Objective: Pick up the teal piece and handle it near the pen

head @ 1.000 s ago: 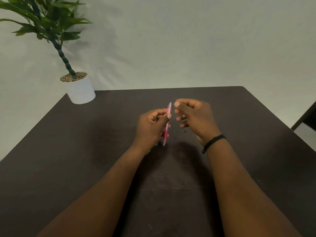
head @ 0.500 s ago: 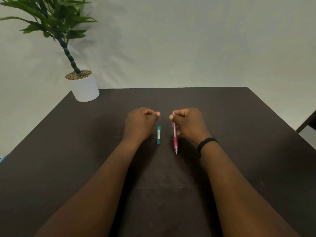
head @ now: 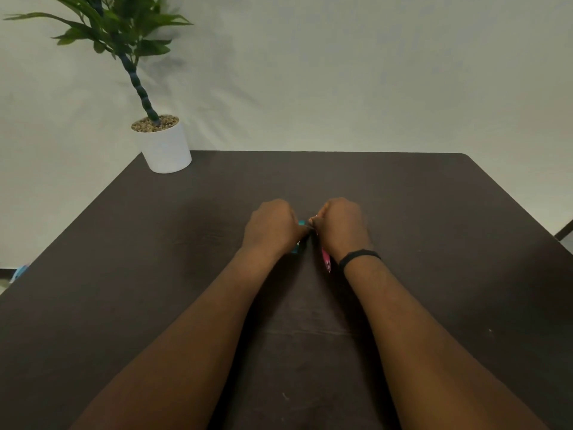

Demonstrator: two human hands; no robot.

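My left hand [head: 273,228] and my right hand [head: 342,226] sit side by side, knuckles up, at the middle of the dark table [head: 434,243]. My right hand grips a pink pen [head: 325,262] whose tip points back towards me below the wrist. A small teal case [head: 296,250] lies on the table between the hands. My left hand's curled fingers and thumb close over its middle, so only its two ends show. The thumbs of both hands almost touch above it.
A white pot with a green plant [head: 166,150] stands at the table's far left corner. A black band [head: 359,256] circles my right wrist. A dark chair part [head: 566,232] shows at the right edge, and something blue [head: 18,273] lies on the floor at left.
The pink pen passed from my left hand to my right. My left hand, briefly an empty fist beside the teal case, has moved right onto it, and both hands have drawn together.
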